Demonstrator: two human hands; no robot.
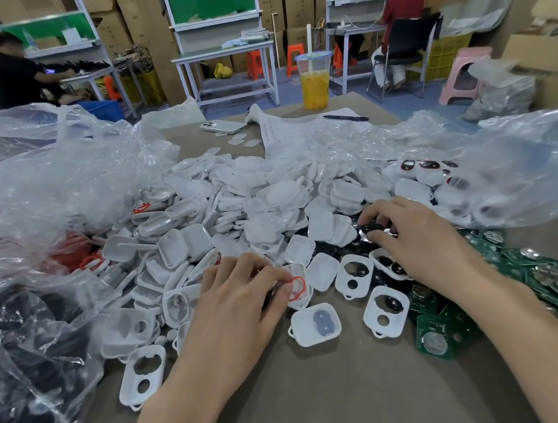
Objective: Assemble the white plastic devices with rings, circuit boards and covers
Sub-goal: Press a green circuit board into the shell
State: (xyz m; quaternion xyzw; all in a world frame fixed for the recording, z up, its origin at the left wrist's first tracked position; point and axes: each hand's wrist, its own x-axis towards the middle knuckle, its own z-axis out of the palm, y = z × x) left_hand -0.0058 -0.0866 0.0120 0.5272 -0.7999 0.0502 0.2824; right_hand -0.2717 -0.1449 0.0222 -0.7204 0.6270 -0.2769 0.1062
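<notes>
Assembly bench, head view. The left hand (242, 298) pinches one white shell (303, 301) between thumb and curled fingers. The shell sits just right of the fingertips, near the centre of the table (324, 396). One red ring (296, 288) lies in its open face. The fingers hide part of the shell, so its long axis cannot be told with certainty.

The right hand (425, 237) is further away and to the right. Its fingertips are curled round one black pad (373, 228) at the edge of the heap of shells (229, 213). The pad therefore lies to the right of and beyond the held shell, well apart from it. The next move is probably to carry the pad leftward and nearer, towards the left hand.

The right hand is also the nearer one to the green circuit boards (434, 339), which are piled near right.

Counts:
- Three cut-out shells (355, 275) lie between the hands.
- One shell with a grey insert (315, 324) lies just in front of the held shell.
- Two loose red rings (141, 208) lie far left.
- The heaped shells and boards are too many to count.
</notes>
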